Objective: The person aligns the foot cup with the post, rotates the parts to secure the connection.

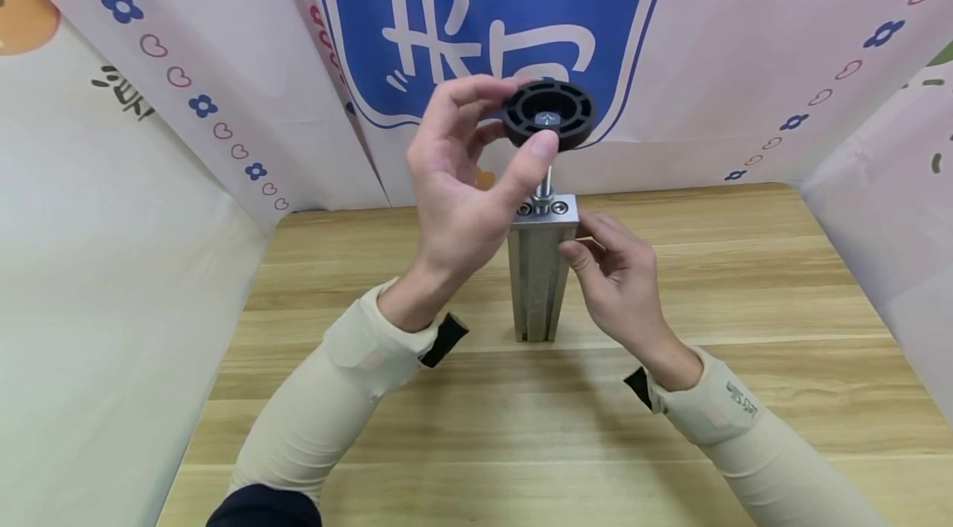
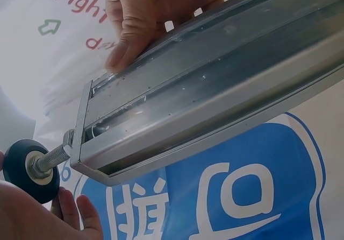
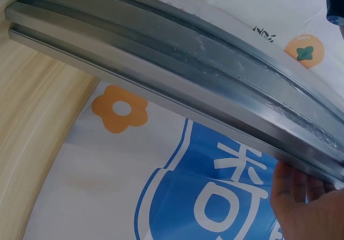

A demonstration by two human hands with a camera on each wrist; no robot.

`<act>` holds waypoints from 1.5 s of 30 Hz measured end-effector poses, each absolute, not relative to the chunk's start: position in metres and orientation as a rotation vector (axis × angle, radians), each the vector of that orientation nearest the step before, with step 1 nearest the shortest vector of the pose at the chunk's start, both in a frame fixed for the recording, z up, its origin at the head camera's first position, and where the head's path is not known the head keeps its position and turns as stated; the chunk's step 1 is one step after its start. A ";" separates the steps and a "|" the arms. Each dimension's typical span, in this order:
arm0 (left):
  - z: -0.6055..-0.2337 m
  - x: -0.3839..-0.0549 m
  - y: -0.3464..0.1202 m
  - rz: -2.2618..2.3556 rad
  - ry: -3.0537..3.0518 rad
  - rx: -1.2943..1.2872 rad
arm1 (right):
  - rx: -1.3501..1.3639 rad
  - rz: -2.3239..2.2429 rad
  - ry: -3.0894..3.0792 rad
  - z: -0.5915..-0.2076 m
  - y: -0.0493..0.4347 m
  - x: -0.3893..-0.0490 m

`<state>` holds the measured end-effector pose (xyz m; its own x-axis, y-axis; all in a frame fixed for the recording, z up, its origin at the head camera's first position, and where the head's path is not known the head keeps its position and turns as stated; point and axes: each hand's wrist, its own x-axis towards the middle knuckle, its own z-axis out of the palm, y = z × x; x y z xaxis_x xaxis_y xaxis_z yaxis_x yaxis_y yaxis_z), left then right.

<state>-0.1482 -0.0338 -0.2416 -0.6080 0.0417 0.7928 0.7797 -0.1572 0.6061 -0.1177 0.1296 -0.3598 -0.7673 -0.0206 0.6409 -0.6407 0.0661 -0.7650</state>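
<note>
An aluminium profile stands upright on the table, a metal end plate with screws on its top. From that plate rises a threaded stud carrying a black levelling foot, round and ribbed. My left hand holds the foot's rim between thumb and fingers. Lower down, my right hand grips the profile's right side near the top. In the left wrist view, a nut sits where the stud meets the plate. The right wrist view has the profile running lengthwise, with right-hand fingers against its edge.
The wooden table extends around the profile's base. Behind it hangs a white printed cloth with a blue panel, close to the profile. Cloth walls rise at the left and right. Both forearms wear pale sleeves with black wrist mounts.
</note>
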 end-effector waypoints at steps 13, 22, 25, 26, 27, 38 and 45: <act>-0.243 -0.149 -0.034 -1.913 -1.548 -0.973 | 0.650 1.759 -1.895 -0.358 0.130 -0.118; -0.241 -0.145 -0.034 -1.955 -1.542 -0.970 | 0.652 1.754 -1.895 -0.358 0.130 -0.118; -0.240 -0.144 -0.033 -1.954 -1.544 -0.974 | 0.652 1.751 -1.896 -0.358 0.130 -0.118; -0.240 -0.144 -0.033 -1.945 -1.546 -0.979 | 0.650 1.754 -1.892 -0.358 0.129 -0.117; -0.241 -0.145 -0.033 -1.944 -1.546 -0.980 | 0.649 1.753 -1.893 -0.358 0.129 -0.117; -0.243 -0.146 -0.033 -1.884 -1.575 -0.961 | 0.648 1.746 -1.891 -0.359 0.129 -0.117; -0.240 -0.145 -0.033 -1.861 -1.605 -0.945 | 0.663 1.738 -1.902 -0.359 0.130 -0.116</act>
<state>-0.1448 -0.0332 -0.2400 -0.6322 0.0662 0.7720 0.7539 -0.1774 0.6326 -0.1156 0.1300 -0.3589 -0.7696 -0.0338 0.6376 -0.6381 0.0779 -0.7660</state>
